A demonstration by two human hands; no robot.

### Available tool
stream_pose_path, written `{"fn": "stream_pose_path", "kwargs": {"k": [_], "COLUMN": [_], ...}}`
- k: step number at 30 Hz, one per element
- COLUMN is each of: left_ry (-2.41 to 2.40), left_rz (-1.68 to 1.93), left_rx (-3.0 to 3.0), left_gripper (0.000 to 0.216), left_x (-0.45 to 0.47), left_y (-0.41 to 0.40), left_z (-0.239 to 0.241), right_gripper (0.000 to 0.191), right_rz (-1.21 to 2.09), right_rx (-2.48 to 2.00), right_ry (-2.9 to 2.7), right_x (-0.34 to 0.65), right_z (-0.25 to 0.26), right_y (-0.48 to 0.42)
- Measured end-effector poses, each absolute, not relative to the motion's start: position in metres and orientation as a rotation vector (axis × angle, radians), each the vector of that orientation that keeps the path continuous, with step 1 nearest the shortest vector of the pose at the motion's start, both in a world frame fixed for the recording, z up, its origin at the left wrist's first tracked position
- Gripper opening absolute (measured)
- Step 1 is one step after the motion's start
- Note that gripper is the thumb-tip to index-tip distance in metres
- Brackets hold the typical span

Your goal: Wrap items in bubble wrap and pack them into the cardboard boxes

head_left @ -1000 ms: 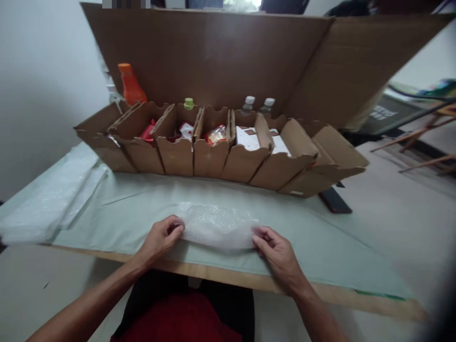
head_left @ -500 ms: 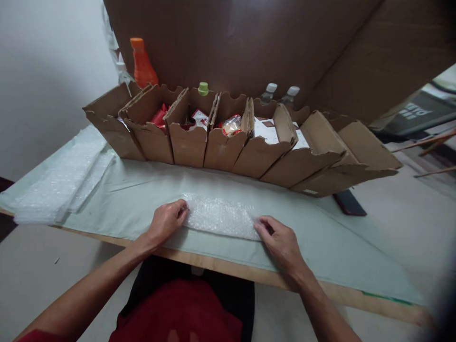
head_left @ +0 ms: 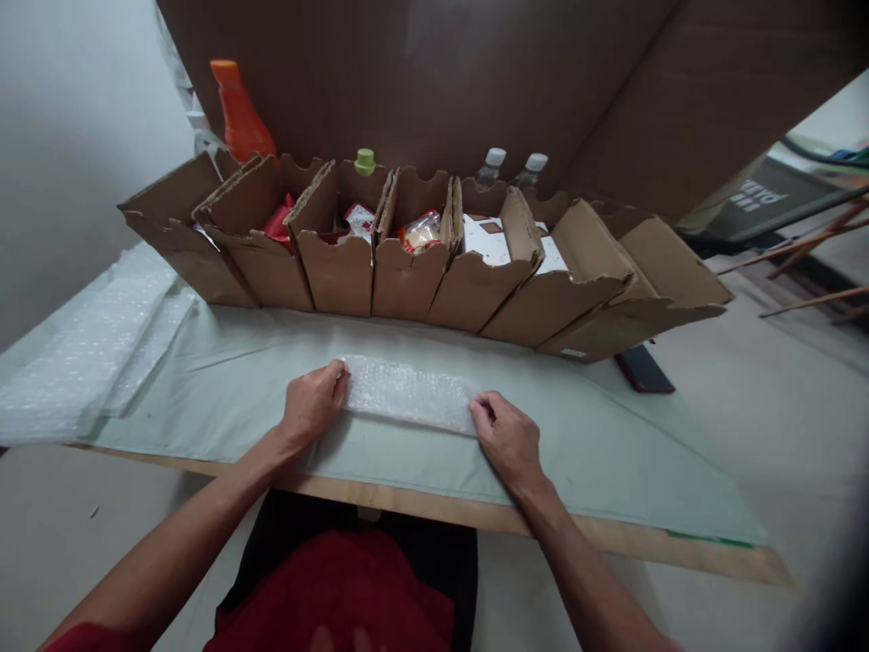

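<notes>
A long strip of bubble wrap (head_left: 411, 393) stretches between my two hands over the pale green tablecloth (head_left: 407, 462). My left hand (head_left: 313, 400) pinches its left end between thumb and fingers. At the other end, my right hand (head_left: 506, 436) grips the wrap's right edge with curled fingers. The strip looks folded flat and lies close to the cloth; whether it touches all along cannot be made out. A stack of more bubble wrap (head_left: 88, 349) lies at the table's left end.
Beyond my hands stands a row of several cardboard bins (head_left: 339, 272) with packaged goods inside. Behind it are an orange bottle (head_left: 241, 113), a green-capped bottle (head_left: 365, 161) and clear bottles (head_left: 490, 168). A dark flat object (head_left: 644, 369) lies right of the bins.
Both hands have drawn the bubble wrap slightly away from me, toward the bins, and it looks tauter and flatter. The camera view has shifted a little to the right.
</notes>
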State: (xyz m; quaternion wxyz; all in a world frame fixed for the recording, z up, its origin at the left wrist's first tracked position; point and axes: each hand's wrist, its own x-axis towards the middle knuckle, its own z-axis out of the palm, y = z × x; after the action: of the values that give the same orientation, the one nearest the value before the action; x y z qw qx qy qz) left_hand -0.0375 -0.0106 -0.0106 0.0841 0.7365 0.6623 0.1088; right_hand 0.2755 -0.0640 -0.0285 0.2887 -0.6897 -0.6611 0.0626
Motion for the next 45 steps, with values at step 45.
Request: {"fn": "stream_pose_path", "kwargs": {"k": [45], "left_ry": [1.197], "left_rz": [0.31], "left_rx": [2.72], "left_gripper": [0.047], "left_x": [-0.053], "left_y": [-0.021], "left_z": [-0.028], "right_gripper": [0.044], "right_rz": [-0.235], "right_rx": [-1.352], "right_ry": [-2.583], "right_x": [0.297], "right_z": [-0.027], "right_y": [-0.094]}}
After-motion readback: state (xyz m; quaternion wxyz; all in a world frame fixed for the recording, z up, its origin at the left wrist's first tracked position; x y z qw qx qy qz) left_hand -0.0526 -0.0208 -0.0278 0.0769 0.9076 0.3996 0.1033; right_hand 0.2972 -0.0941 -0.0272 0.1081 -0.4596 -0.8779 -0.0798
